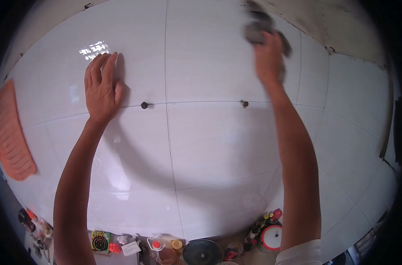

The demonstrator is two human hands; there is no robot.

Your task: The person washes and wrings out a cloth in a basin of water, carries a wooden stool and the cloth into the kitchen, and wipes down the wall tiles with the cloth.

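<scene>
My left hand (102,87) lies against the white tiled wall (209,145), fingers extended upward and holding nothing. Higher up on the right, my right hand (270,59) has a dark grey cloth (256,32) in its grip, pressed to or close to the upper tiles. Motion smears both the cloth and the fingers, so the exact grip is unclear. Between my arms, a dark round knob (144,105) sticks out of the tile seam beside my left hand. A second small knob (244,104) sits on the same seam, below my right hand.
Along the bottom stand a bottle with a red cap (156,245), a dark round pan or lid (202,253), a red-rimmed round container (271,237) and several small jars. An orange ridged piece (11,132) hangs at the left. A wall edge (388,115) runs down the right.
</scene>
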